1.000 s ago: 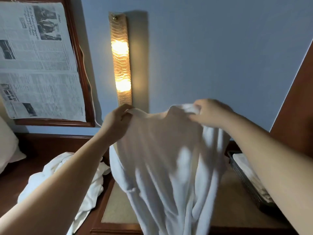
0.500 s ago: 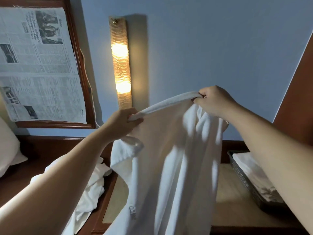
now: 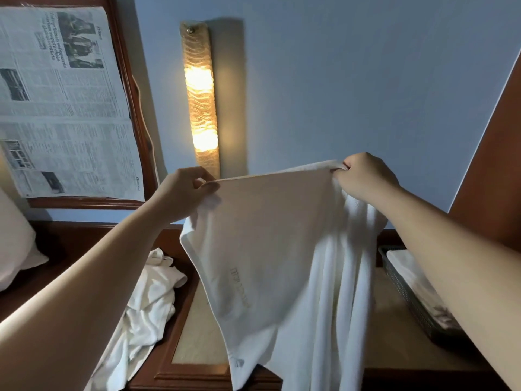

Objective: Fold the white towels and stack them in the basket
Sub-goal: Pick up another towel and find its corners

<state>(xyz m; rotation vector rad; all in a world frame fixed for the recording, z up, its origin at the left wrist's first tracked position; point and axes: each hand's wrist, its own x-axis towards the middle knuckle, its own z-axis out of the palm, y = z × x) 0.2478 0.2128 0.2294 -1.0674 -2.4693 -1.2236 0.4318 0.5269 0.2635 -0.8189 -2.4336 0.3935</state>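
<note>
1. White towel (image 3: 270, 249) hangs mid-air above the table (image 3: 394, 359), top edge taut, faint lettering, right side bunched in folds.
2. Left hand (image 3: 183, 193) pinches its 10 o'clock corner; right hand (image 3: 363, 176) grips the 2 o'clock corner.
3. Basket (image 3: 408, 294) sits at 3 o'clock.

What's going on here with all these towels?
A person is holding up a white towel by its top edge, the left hand pinching one end and the right hand gripping the other, so it hangs over a wooden table. A heap of unfolded towels lies to the left. At right, a basket already holds a folded towel. This one is not yet folded.
</note>
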